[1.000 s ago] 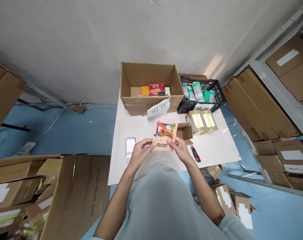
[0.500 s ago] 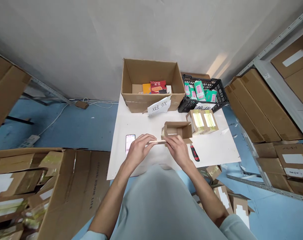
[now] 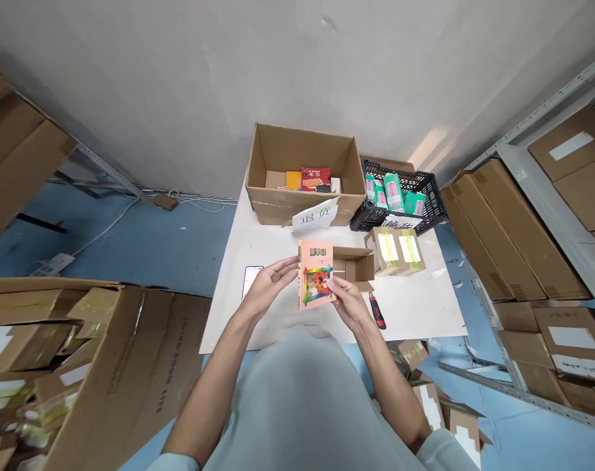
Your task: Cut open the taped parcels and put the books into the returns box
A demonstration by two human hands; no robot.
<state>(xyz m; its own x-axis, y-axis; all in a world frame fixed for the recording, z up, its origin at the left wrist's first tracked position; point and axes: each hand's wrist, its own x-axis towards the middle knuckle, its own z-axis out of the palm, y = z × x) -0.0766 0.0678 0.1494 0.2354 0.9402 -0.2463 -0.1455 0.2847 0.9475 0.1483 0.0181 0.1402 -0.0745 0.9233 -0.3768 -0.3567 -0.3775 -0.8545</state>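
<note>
A pink paperback book (image 3: 317,252) with a colourful framed picture stands tilted up, its cover facing me. My right hand (image 3: 349,301) grips its lower right edge, thumb on the cover. At the spine on the left is my left hand (image 3: 272,281), its fingertips and thumb meeting that edge; the tips are partly hidden. Behind the book sits a small open cardboard box (image 3: 360,268), partly covered by it. A phone (image 3: 251,278) lies beside my left hand, and a red and black utility knife (image 3: 377,312) lies right of my right hand.
A large open carton (image 3: 302,206) holding books stands at the back of the white table (image 3: 228,301). Right of it are a black crate (image 3: 427,196) of green boxes and two taped boxes (image 3: 395,252). A big carton (image 3: 144,353) full of boxes stands left; shelving (image 3: 508,147) stands right.
The book, seen edge-on before, has been tipped up so its cover faces me. My right hand has slid lower along its edge. The view has shifted slightly.
</note>
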